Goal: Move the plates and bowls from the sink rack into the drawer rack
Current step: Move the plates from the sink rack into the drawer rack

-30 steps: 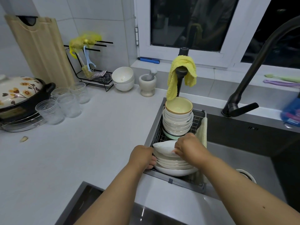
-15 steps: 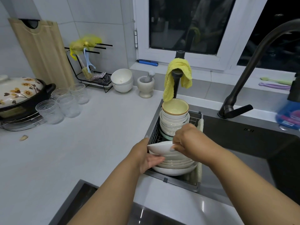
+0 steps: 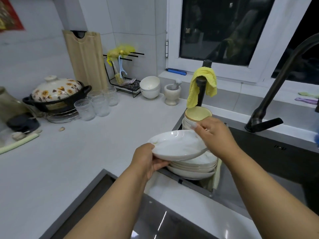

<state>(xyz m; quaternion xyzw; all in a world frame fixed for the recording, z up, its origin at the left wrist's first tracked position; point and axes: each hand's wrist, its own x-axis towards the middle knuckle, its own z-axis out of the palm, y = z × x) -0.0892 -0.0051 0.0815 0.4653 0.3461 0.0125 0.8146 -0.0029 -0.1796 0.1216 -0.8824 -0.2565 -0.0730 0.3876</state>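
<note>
A white plate (image 3: 176,145) is lifted clear above a stack of white plates (image 3: 195,167) in the sink rack (image 3: 193,183). My left hand (image 3: 148,160) grips the plate's near left rim, fingers curled under it. My right hand (image 3: 215,135) holds its far right rim. Behind the plates, a stack of bowls (image 3: 196,116) with a yellow-lined one on top stands in the same rack. The drawer rack is not in view; only a dark opening (image 3: 96,204) shows at the bottom.
A black faucet (image 3: 269,107) rises right of the sink. A yellow cloth (image 3: 203,85) hangs on a black post behind the bowls. On the white counter stand several glasses (image 3: 96,106), a flowered pot (image 3: 57,95), a mortar (image 3: 172,94), white bowls (image 3: 150,87) and a cutting board (image 3: 84,57).
Both hands have raised the top plate off the stack and brought it up and left. The camera view has pulled back and tilted up.
</note>
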